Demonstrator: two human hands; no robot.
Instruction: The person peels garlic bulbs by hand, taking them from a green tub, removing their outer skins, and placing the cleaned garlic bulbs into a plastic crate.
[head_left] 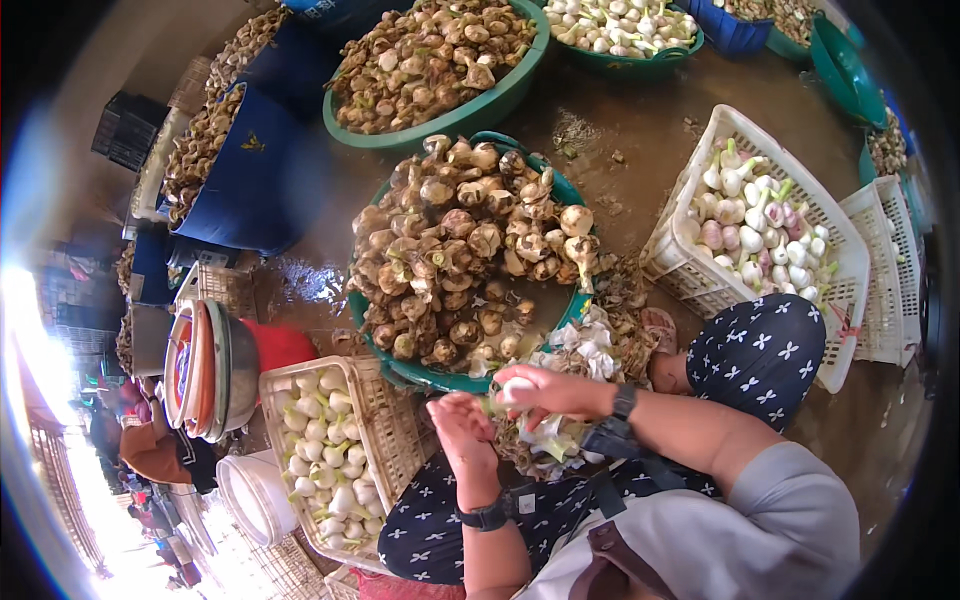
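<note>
My right hand (560, 393) is closed around a peeled white garlic bulb (517, 389), whose greenish stem points toward my left hand (464, 422). The left one is beside it, palm turned up and fingers curled; what they hold, if anything, is hidden. Just beyond both hands stands a green tub (415, 378) heaped with brown, dirt-covered garlic bulbs (440, 235). Loose papery skins (580, 365) lie over its near right edge and pile up below my right wrist, in front of my lap.
A cream crate (395, 430) of cleaned white bulbs stands at my left. Another white crate (690, 275) with white and purplish bulbs is at the right. Farther off are a large green basin (440, 130) of unpeeled garlic, a blue barrel (240, 180) and stacked basins (215, 370).
</note>
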